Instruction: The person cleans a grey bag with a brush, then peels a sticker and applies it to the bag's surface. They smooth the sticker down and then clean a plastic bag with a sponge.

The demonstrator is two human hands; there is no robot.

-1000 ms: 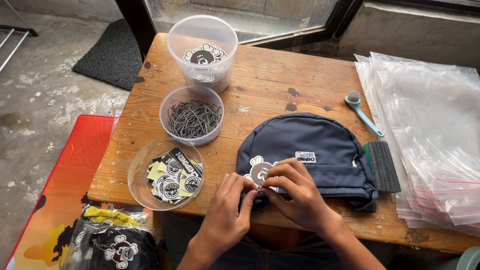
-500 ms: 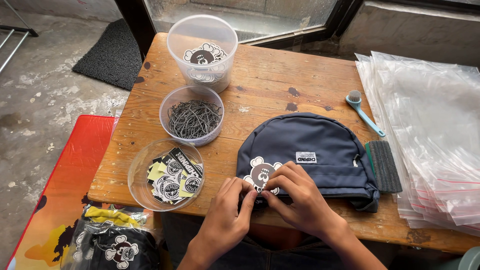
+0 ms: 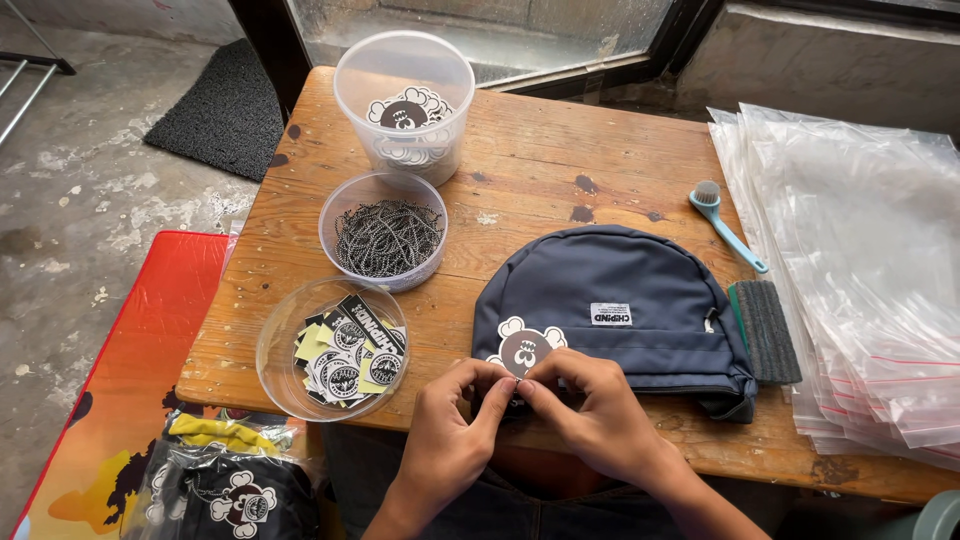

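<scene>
Since the earlier frames almost nothing has shifted: both hands have stayed at the near edge of the bag, their fingertips drawn a little closer together.

In the head view, the left hand [image 3: 452, 432] and the right hand [image 3: 590, 412] meet fingertip to fingertip at the front edge of the dark blue bag [image 3: 620, 300], which lies flat on the wooden table [image 3: 560, 150]. Both are pinched narrowly on something very small; what it is I cannot tell. Just above the fingers, a round dark tag with a white scalloped border [image 3: 524, 346] lies against the bag's front.

Left of the bag, three clear tubs stand in a row running away from the person: the nearest tub [image 3: 330, 350] holds printed cards, the middle tub [image 3: 385, 240] holds thin ball chains, and the far tub [image 3: 405, 105] holds more of the round tags. Right of the bag lie a grey sponge block [image 3: 765, 330], a light blue brush [image 3: 725, 225] and a pile of clear plastic bags [image 3: 860, 270].
</scene>
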